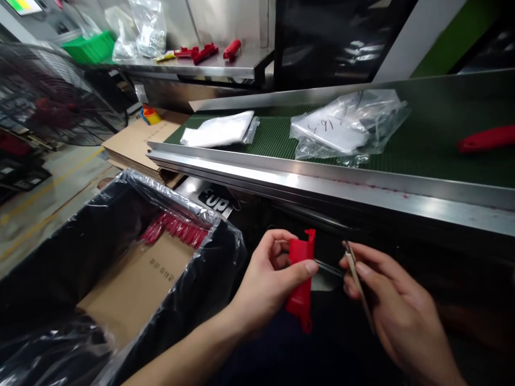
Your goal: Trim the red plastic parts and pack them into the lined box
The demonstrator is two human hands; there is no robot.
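My left hand [267,273] is closed around a red molded plastic part [300,297], with the thumb pressed across its face. This part is long and curved, with a small hook at its top and a ring-shaped eyelet at the bottom. To the right, my right hand [402,308] pinches a slim, flat metal tool [354,273] between thumb and fingers; its exact kind is hard to make out. The tool's tip points up and stays apart from the red part.
A bag-lined black bin [237,241] at left holds cardboard [132,284] and wrapped red parts [177,228]. Ahead runs a green conveyor [276,128] with a metal rail, plastic bags [341,126] and a red piece [488,139]. A fan [60,96] stands far left.
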